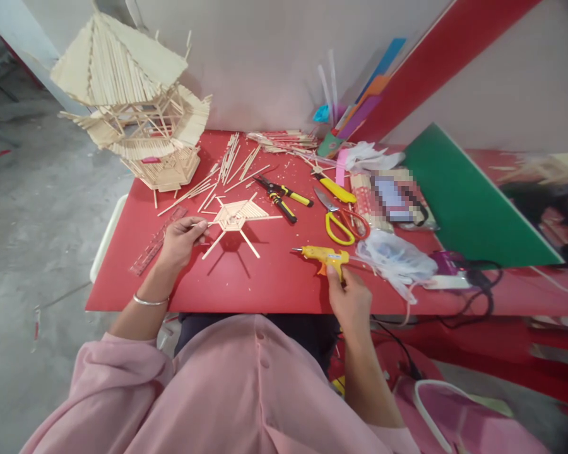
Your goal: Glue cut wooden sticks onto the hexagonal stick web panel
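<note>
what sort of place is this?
Probably a small craft workspace: a yellow glue gun in the right hand, a pagoda-like stick model, and loose wooden sticks on the red table.

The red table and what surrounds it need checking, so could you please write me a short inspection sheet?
Surface: red table, transparent ruler lying at left.
Job's things: stick frame held above the table; yellow glue gun.
Clutter: loose sticks, pliers, scissors, plastic bag.
Hands: left hand holds the stick frame by one stick; right hand grips the glue gun.
Cables: black cable at right.
Surroundings: stick tower at back left; green board at right.
</note>
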{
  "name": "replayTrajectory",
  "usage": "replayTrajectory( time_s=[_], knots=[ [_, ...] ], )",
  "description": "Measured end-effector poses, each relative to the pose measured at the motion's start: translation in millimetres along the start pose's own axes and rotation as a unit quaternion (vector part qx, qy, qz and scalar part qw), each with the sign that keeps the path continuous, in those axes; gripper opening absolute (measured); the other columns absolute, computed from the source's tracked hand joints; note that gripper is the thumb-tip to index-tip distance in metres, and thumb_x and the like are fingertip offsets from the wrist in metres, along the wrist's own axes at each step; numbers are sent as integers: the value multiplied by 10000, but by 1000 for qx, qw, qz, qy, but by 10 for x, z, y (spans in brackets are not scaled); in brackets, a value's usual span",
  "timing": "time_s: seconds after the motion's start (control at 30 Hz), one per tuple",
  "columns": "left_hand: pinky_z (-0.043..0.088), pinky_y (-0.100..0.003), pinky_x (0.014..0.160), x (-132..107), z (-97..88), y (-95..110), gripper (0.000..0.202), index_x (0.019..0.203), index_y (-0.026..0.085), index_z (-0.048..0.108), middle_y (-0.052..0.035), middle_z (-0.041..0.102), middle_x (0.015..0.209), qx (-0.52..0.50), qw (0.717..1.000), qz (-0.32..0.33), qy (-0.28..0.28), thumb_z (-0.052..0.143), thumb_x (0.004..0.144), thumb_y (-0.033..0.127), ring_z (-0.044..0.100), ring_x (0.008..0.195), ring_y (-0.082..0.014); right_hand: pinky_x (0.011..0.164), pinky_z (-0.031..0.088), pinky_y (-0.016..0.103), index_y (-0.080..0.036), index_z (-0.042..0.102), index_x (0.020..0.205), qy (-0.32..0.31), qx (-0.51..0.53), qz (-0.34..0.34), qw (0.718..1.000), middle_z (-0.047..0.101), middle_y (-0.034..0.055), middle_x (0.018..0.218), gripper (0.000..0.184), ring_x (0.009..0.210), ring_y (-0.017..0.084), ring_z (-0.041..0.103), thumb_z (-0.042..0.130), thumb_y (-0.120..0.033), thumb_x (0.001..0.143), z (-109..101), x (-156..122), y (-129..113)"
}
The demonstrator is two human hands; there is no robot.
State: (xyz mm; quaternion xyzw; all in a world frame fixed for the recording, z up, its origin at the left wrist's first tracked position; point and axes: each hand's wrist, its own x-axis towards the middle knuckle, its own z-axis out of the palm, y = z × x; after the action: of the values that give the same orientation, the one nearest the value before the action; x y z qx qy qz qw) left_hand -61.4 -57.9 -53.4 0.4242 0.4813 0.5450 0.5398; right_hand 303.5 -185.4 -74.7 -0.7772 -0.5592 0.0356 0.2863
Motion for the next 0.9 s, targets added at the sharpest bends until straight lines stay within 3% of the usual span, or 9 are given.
replayTrajectory(
  time_s=[0.17,0.33,0.47,0.57,0.7,0.8,0.9],
  knots=[
    [491,-236,461,-39,68,-71,262,729,176,763,-41,696,582,60,997,17,-33,885,665,399,591,471,-119,622,338,306,-175,686,794,9,-10,-1,1000,620,87,669,612,625,190,505,381,-679,959,58,45,-2],
    [546,-294,544,-37,45,-142,229,731,185,788,-76,736,640,115,990,43,-68,827,747,410,669,559,-179,621,291,308,-155,742,885,13,-82,27,996,646,98,727,483,644,183,468,439,-520,979,213,185,-100],
    [561,-327,661,-16,-17,-169,189,753,222,814,-71,769,764,210,968,107,-90,777,794,403,697,693,-202,726,402,374,-153,768,896,62,-136,-44,988,702,148,873,426,808,255,558,493,-468,976,172,226,-49],
    [530,-317,682,-35,-19,-186,154,771,241,821,-58,752,770,280,943,142,-107,749,826,366,678,708,-195,831,467,428,-151,777,965,100,-115,-106,983,725,164,1013,353,924,285,613,569,-436,960,74,193,-97],
    [482,-320,688,-90,14,-181,128,771,251,812,-59,731,770,376,900,190,-114,760,836,349,632,711,-196,945,502,413,-176,756,1093,94,-6,-187,978,724,133,1097,261,1034,255,653,619,-359,966,69,95,-497],
    [480,-345,757,-122,22,-137,167,758,238,798,-67,727,803,439,864,221,-113,735,872,343,606,789,-215,913,515,348,-198,755,1075,26,52,-246,968,736,86,1011,218,960,208,668,607,-334,988,181,-20,-864],
    [479,-348,773,-145,12,-93,164,788,214,791,-67,716,849,475,842,220,-130,732,884,333,592,819,-212,823,509,297,-201,752,1000,-28,52,-259,964,736,61,930,225,889,187,670,641,-395,974,289,-153,-1061]
  ],
)
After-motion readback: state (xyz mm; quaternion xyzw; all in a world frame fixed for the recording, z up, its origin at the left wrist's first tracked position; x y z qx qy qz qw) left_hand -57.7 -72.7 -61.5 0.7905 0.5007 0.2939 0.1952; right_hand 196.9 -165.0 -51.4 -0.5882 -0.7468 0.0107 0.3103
